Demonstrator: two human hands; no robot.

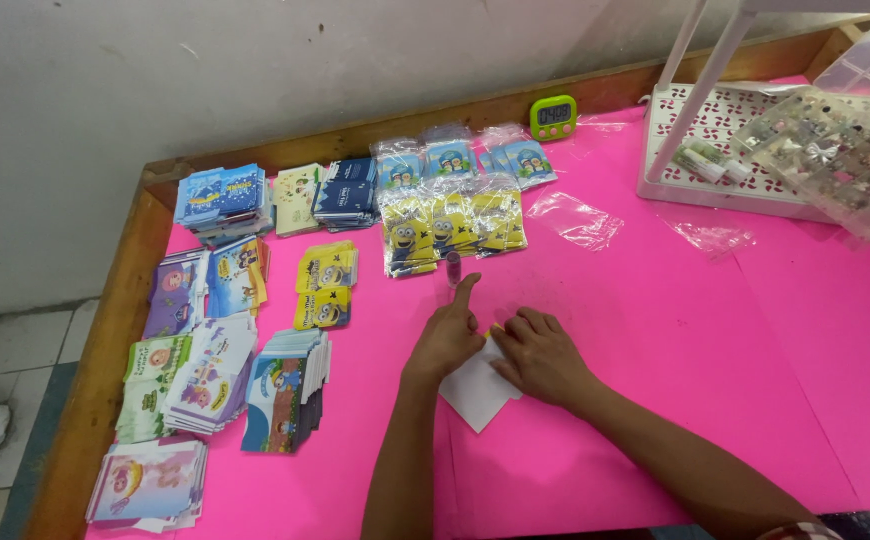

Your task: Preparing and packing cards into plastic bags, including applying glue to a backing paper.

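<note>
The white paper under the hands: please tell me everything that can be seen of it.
The white paper is a small plain sheet, blank as far as it shows, lying flat on the pink table cover with one corner pointing toward the camera. The left hand presses its left edge, and the right hand covers its upper right part. Its hidden part cannot be judged.

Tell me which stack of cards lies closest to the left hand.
The stack with the blue-and-green cartoon front, just left of the left hand. The yellow packs sit farther up; the other stacks lie nearer the table's wooden edge.
</note>
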